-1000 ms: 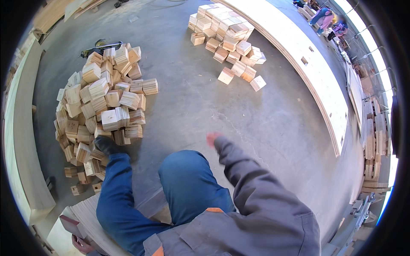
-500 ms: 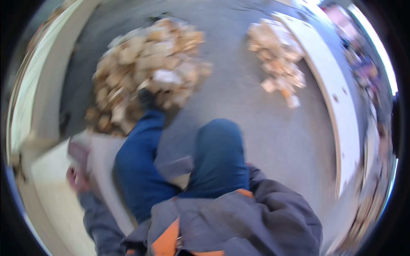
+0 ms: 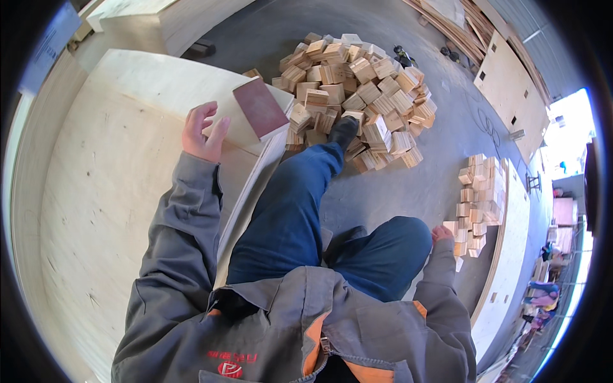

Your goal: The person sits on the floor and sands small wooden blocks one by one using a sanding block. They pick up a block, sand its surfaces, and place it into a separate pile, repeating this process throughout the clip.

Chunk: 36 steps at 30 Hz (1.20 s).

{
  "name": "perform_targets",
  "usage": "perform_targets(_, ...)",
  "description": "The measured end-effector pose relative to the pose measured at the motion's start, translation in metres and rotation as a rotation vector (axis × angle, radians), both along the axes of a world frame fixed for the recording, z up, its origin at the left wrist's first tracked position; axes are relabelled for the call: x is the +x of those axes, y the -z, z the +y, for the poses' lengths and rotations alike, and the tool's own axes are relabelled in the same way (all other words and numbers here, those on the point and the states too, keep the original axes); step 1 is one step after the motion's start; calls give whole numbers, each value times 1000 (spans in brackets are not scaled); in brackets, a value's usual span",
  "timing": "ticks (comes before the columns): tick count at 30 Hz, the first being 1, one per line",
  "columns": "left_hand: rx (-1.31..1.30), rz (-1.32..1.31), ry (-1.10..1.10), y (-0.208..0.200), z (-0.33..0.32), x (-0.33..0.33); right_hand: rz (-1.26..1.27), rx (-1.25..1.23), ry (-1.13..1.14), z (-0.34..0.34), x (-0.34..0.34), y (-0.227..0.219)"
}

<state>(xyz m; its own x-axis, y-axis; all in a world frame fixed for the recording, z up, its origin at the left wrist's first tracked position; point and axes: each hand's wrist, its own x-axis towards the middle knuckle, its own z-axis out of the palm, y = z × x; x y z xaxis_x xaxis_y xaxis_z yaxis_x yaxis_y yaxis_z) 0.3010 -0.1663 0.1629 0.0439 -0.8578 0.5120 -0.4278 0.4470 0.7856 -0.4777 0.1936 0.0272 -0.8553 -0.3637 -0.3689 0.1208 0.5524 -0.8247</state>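
Note:
My left hand (image 3: pixel 204 133) is raised over the pale plywood surface (image 3: pixel 121 159) at my left. Its fingers are apart and loosely bent, with nothing in them. Just beyond the fingertips, a block with a flat reddish-brown face (image 3: pixel 260 107), like sandpaper, rests at the plywood's far corner. My right hand (image 3: pixel 442 234) is low beyond my right knee, beside a small heap of wooden blocks (image 3: pixel 480 198). One pale block shows right at its fingers. The fingers are small and partly hidden, so I cannot tell whether they grip that block.
A large heap of wooden blocks (image 3: pixel 332 73) lies on the grey floor (image 3: pixel 440 121) ahead, my shoe against its near edge. A long plywood panel (image 3: pixel 507 255) stands along the right. Another panel (image 3: pixel 511 89) and stacked boards (image 3: pixel 456 32) are at the far right.
The view has swung left and sharpened. My left hand, earlier close by the reddish-brown block, is now raised and apart from it. My right hand, hidden before, has come into view.

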Motion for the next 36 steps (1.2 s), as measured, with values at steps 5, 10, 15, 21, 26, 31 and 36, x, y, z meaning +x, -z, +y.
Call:
perform_targets(5,17,43,41,-2,-1,-8,17,-44,-57,-59,29,-50)
perform_targets(10,74,229,74,12,-7,0,168,6,-349,-123,75,-54)
perform_targets(15,90,263,112,9,-6,1,295,2,-615,-162,115,-40)
perform_targets(21,98,281,118,10,-4,4,203,21,-640,-203,148,-25)
perform_targets(26,138,265,119,7,1,9,277,98,-697,-236,149,2)
perform_targets(31,131,176,103,7,9,18,292,180,-726,-288,158,21)
perform_targets(36,97,39,56,0,19,25,507,230,-801,-354,145,57)
